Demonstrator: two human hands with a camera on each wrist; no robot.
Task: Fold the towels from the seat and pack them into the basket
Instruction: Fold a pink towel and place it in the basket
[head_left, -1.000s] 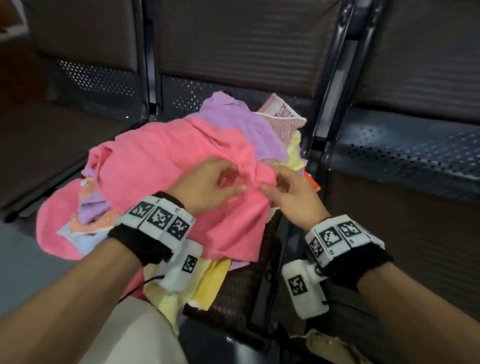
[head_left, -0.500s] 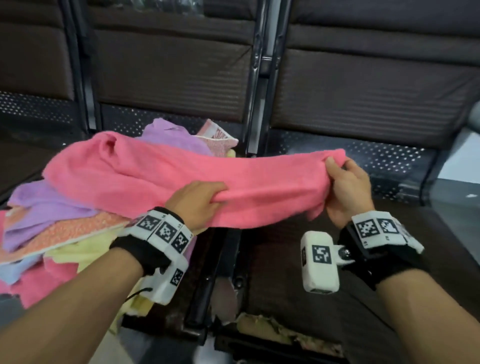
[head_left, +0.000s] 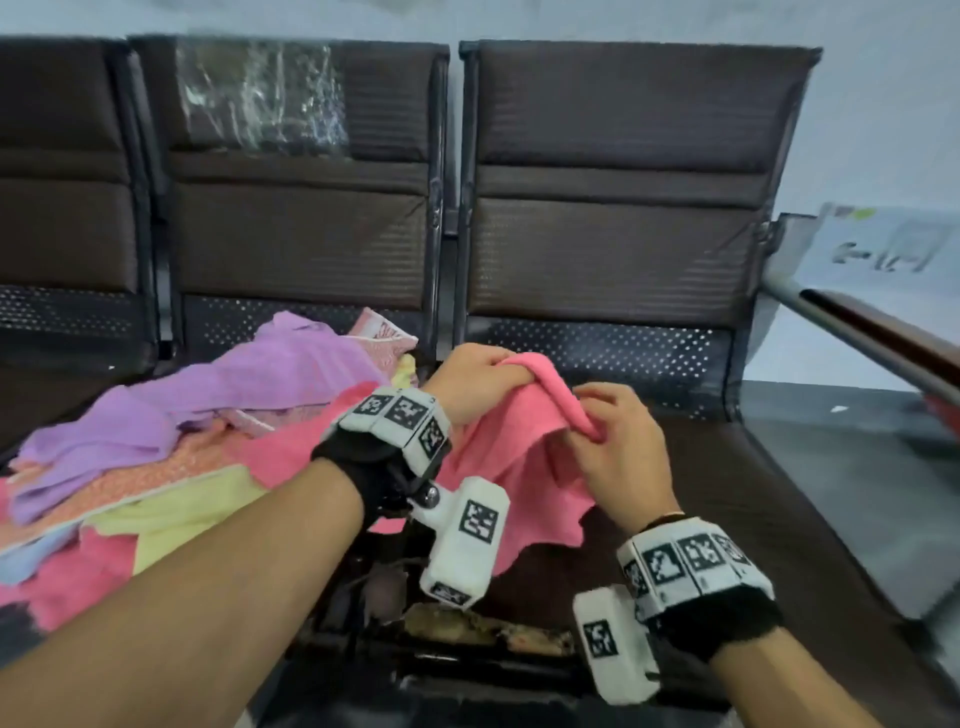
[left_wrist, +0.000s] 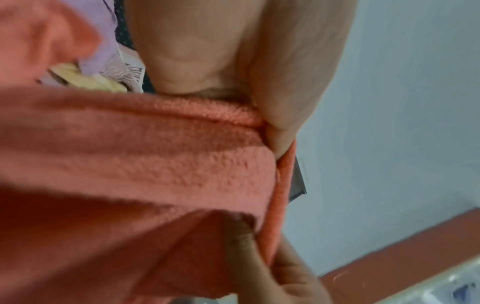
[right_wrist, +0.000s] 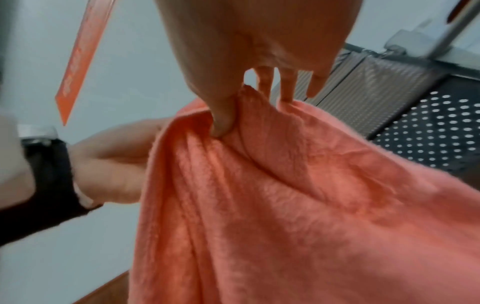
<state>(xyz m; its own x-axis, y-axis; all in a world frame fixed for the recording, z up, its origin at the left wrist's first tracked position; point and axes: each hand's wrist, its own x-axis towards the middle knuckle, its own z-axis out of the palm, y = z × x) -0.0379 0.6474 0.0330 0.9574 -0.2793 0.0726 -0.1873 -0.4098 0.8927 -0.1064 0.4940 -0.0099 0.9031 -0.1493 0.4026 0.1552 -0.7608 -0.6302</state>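
Both hands hold one pink towel (head_left: 511, 467) up over the gap between two dark seats. The left hand (head_left: 470, 387) grips the towel's top edge with its fingers curled around a bunched fold, and the right hand (head_left: 618, 447) pinches the same edge just to the right, thumb pressed into the cloth and fingertips behind it. The two hands are close together, with a short rolled stretch of towel between them. The rest of the towel hangs down in loose folds toward the near edge of the right seat (head_left: 727, 493).

On the left seat lies a heap of unfolded towels: a purple towel (head_left: 208, 400) on top, a patterned orange towel (head_left: 156, 478) under it, a yellow towel (head_left: 171, 519) nearer, and more pink cloth at the near left. Each wrist wears a black band with white marker blocks.
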